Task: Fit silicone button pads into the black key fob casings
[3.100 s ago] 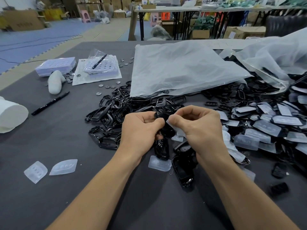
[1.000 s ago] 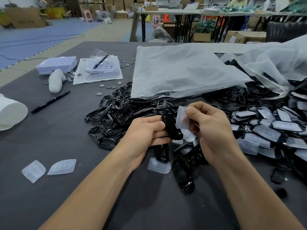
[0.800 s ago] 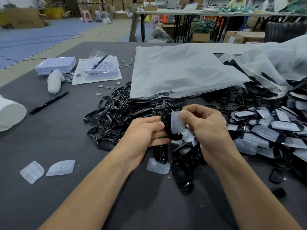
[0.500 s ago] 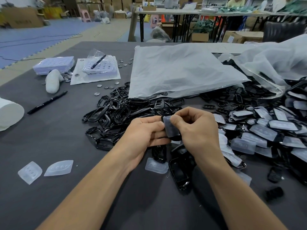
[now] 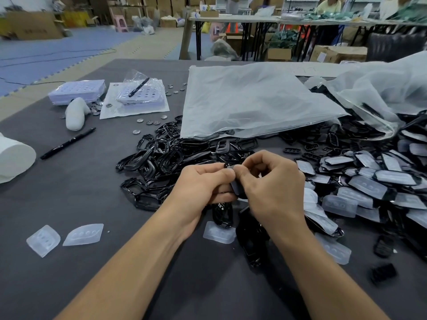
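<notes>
In front of the plastic bag (image 5: pixel 254 100), the left hand (image 5: pixel 203 185) grips a black casing (image 5: pixel 227 166) while the right hand (image 5: pixel 272 188), fingers curled, pinches the pad (image 5: pixel 236 187) onto it. The pad was held clear a second ago, so seating appears under way.

Soft, even overhead light, fairly bright; only faint, diffuse shadows on the grey table (image 5: pixel 69 192). Pale sheen on the white plastic bag (image 5: pixel 249 100). Wide-angle bowing at the edges; far background slightly soft.
</notes>
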Motion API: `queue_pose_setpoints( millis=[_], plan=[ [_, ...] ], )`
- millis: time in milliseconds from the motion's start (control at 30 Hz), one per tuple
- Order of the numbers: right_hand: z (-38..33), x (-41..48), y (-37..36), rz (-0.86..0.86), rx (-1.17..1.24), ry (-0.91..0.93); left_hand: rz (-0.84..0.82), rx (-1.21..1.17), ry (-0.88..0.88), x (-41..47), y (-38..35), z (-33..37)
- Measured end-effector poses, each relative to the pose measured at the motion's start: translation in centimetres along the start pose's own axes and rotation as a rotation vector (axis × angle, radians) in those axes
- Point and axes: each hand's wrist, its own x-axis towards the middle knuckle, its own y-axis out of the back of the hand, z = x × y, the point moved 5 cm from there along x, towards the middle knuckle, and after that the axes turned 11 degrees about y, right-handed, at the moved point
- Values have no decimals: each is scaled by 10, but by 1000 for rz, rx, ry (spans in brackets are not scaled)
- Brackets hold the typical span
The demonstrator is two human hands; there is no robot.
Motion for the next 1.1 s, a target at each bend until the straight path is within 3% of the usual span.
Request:
queue_pose_setpoints(
  millis=[333,500,767,1100],
  plan=[
    [7,-1,-12,-227,280,-134,96,-121,-81,-1,7,5],
    [8,0,-12,-266,364,-182,188,-3,-137,-4,11,8],
    [8,-1,-13,-251,523,-314,223,-35,-79,-3,14,6],
    [10,1,-9,-226,502,-316,196,34,-63,-3,12,7]
  ],
)
